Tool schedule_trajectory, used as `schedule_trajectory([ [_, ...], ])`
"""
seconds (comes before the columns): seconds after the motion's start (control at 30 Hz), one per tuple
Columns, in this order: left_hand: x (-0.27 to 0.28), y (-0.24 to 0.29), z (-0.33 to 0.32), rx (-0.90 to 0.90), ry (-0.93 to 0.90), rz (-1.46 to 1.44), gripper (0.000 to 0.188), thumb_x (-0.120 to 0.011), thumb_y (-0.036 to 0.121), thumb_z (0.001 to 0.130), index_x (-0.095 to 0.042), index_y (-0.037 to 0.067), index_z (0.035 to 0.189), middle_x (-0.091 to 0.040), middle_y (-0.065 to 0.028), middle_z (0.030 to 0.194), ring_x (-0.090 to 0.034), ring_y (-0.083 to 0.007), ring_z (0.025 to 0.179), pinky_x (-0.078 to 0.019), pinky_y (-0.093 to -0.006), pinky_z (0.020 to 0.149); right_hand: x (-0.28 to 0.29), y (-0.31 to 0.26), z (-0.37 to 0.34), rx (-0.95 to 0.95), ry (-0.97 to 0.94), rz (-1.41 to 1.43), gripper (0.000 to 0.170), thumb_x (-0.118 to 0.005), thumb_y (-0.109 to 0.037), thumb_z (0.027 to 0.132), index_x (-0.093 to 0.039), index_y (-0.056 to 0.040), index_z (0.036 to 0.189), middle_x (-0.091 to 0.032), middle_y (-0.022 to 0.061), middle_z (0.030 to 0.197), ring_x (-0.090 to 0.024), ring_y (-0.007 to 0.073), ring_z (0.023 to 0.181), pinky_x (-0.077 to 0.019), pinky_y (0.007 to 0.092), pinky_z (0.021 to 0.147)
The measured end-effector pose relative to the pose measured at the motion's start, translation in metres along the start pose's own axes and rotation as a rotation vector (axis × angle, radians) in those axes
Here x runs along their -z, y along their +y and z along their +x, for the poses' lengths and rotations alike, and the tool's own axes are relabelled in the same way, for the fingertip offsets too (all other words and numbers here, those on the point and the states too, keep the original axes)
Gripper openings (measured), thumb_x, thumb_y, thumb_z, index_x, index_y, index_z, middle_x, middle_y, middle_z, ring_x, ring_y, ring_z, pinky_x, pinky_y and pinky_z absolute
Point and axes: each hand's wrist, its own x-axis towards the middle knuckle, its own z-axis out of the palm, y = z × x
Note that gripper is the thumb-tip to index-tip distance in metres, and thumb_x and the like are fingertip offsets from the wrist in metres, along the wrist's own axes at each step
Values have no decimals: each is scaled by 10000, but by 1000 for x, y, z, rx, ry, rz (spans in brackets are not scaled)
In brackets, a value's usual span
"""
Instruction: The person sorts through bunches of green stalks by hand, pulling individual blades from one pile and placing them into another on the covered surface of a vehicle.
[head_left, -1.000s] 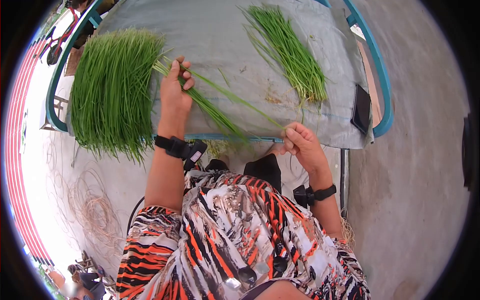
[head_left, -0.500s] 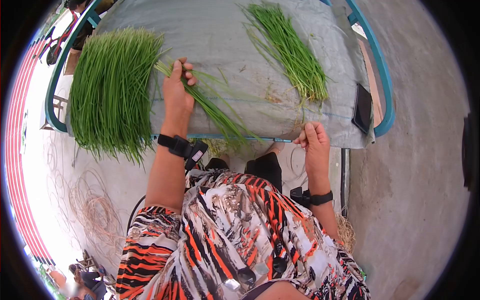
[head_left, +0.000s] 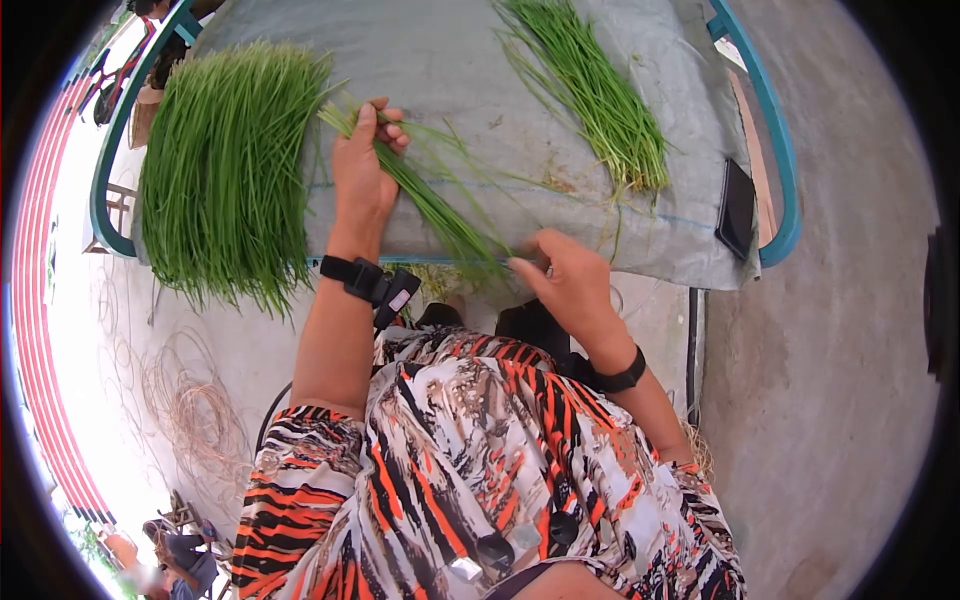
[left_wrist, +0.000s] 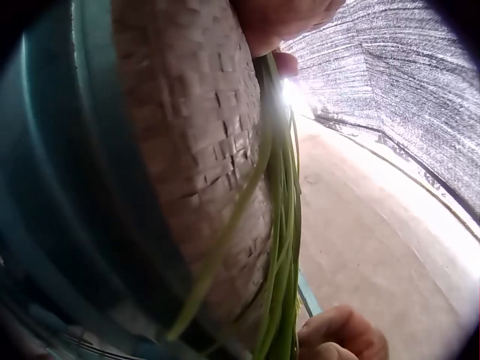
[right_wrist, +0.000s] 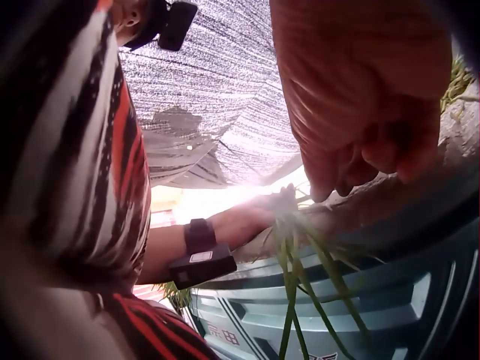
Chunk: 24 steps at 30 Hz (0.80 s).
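A slim bunch of green chives (head_left: pixel 435 208) slants down over the table's front edge, its pale stem ends up and to the left. My left hand (head_left: pixel 368 165) grips it near those stem ends; the bunch also hangs in the left wrist view. At its leaf tips is my right hand (head_left: pixel 570 280), thumb and forefinger pointing left, the other fingers curled. Whether it pinches a leaf I cannot tell. A few loose leaves (head_left: pixel 465 180) stray from the bunch beside my left hand. To the left lies a thick pile of chives (head_left: pixel 225 180).
A smaller heap of chives (head_left: pixel 590 95) lies at the back right on the grey woven cover (head_left: pixel 430 60). A black phone (head_left: pixel 735 208) rests near the right edge. Teal rails (head_left: pixel 775 150) frame the table. Coiled strands (head_left: pixel 195 405) lie on the floor at left.
My right hand drew a leaf tip right, moved further right, then came back left to the bunch's tips. The left hand keeps its grip. The view has shifted slightly.
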Motion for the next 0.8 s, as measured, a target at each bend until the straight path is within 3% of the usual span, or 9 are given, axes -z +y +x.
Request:
schedule_trajectory([
  [0.2,0,0,0,32,-13,-6,242,-506,181,978,-528,-25,1103,-607,-76,866,-530,-110,706,-490,-256,647,-16,-7,8,2,56,-128,202,-713,-223,772,-591,-79,843,-615,59,709,-582,232,589,-438,331,533],
  [0.4,0,0,-1,33,-35,-16,233,-502,184,981,-536,-15,1097,-614,-75,870,-535,-106,706,-490,-254,645,-11,-3,5,-181,-58,202,137,-675,-169,824,-613,-59,876,-589,23,642,-552,118,549,-434,271,522],
  [0.5,-2,1,-1,49,-37,-20,232,-497,185,984,-535,-12,1100,-614,-67,867,-536,-98,704,-490,-249,647,-10,2,3,-408,-157,493,135,-665,-186,831,-635,-71,894,-621,69,690,-608,166,591,-451,292,546],
  [0.6,-6,2,-2,60,-10,-15,232,-496,183,984,-532,-11,1107,-604,-52,846,-519,-84,682,-474,-230,630,-9,3,0,-377,-112,532,106,-639,-158,855,-633,-59,893,-592,61,654,-588,130,577,-440,285,539],
  [0.7,-2,0,-2,59,-64,-33,237,-506,183,981,-528,-11,1116,-586,-39,814,-488,-68,649,-442,-208,597,-5,8,-5,-198,-127,429,92,-634,-143,855,-628,-52,872,-588,75,670,-587,180,574,-439,301,538],
  [0.8,-4,-4,-3,-5,-68,14,239,-506,186,981,-551,-24,1083,-575,-28,779,-460,-69,632,-399,-224,560,-2,10,-9,44,-19,347,73,-636,-130,848,-633,-60,871,-585,92,711,-592,240,595,-445,323,539],
])
